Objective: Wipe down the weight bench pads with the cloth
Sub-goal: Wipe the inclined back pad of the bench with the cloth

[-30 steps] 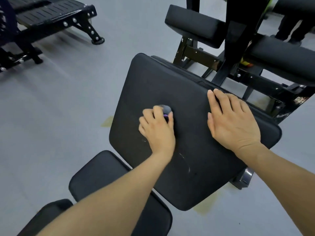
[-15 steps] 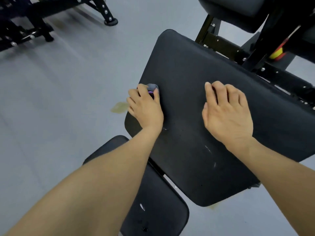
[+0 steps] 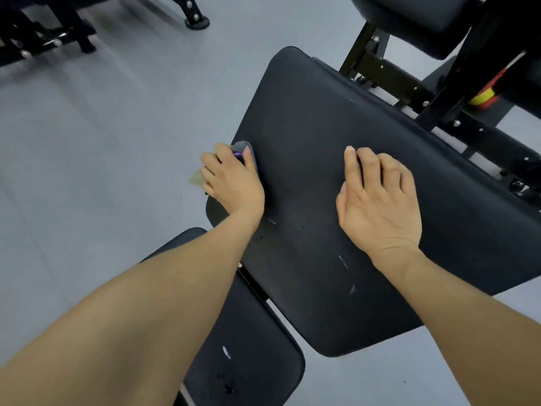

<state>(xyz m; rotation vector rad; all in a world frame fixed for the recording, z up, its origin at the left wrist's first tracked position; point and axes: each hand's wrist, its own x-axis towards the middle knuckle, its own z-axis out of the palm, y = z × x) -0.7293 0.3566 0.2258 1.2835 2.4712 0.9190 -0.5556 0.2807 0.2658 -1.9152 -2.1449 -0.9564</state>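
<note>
A large black bench pad (image 3: 316,118) fills the middle of the head view. My left hand (image 3: 234,178) grips a small grey and purple cloth (image 3: 240,148) bunched under its curled fingers, at the pad's left edge. My right hand (image 3: 379,197) lies flat on the pad, fingers nearly straight. A smaller black seat pad (image 3: 251,347) sits below, partly hidden by my left forearm.
Black steel frame bars (image 3: 386,71) and another pad (image 3: 409,13) stand at the upper right, with a yellow and red knob (image 3: 483,98). Another machine's foot (image 3: 196,22) rests on the grey floor at the upper left. A yellowish floor mark (image 3: 195,179) lies beside my left hand.
My left hand slid the cloth leftward from the pad's middle to its left edge. My right hand stayed pressed on the pad, and my view shifted closer.
</note>
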